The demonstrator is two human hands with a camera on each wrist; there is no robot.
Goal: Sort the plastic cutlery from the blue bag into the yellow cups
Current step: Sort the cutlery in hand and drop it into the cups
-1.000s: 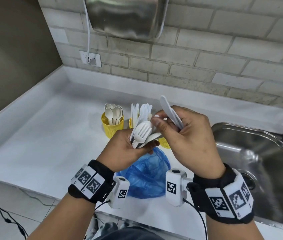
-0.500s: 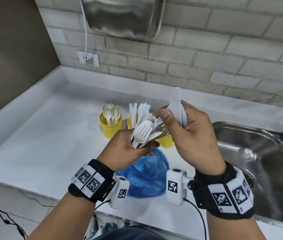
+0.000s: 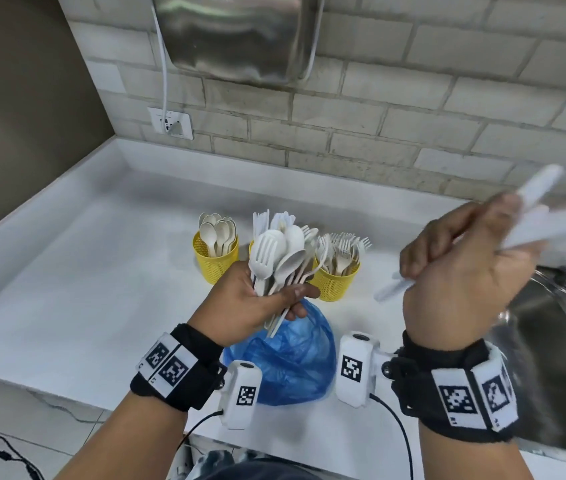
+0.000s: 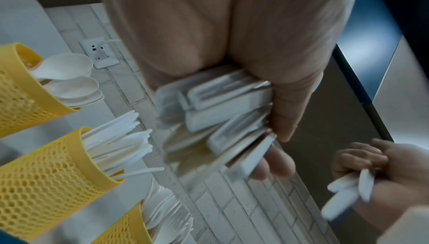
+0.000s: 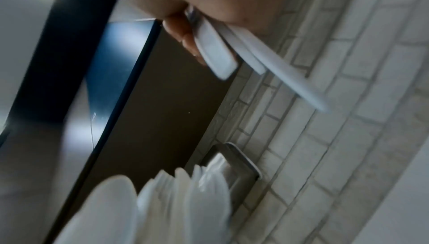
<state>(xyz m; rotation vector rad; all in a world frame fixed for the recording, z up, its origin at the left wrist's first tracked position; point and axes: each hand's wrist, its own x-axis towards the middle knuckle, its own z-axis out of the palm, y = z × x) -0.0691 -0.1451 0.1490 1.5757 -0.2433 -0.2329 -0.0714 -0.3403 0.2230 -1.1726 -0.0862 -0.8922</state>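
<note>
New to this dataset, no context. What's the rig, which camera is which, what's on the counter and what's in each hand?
No robot: a person wears one camera on the head and one on each wrist, on black bands with printed markers. The wide picture is the head view; the two close, blurry ones look along each hand.

On the white counter stand three yellow cups, holding spoons, knives and forks from left to right, with the blue bag in front of them and a steel sink to the right.

The left hand grips a mixed bunch of cutlery. The right hand, blurred, holds a few white knives.
</note>
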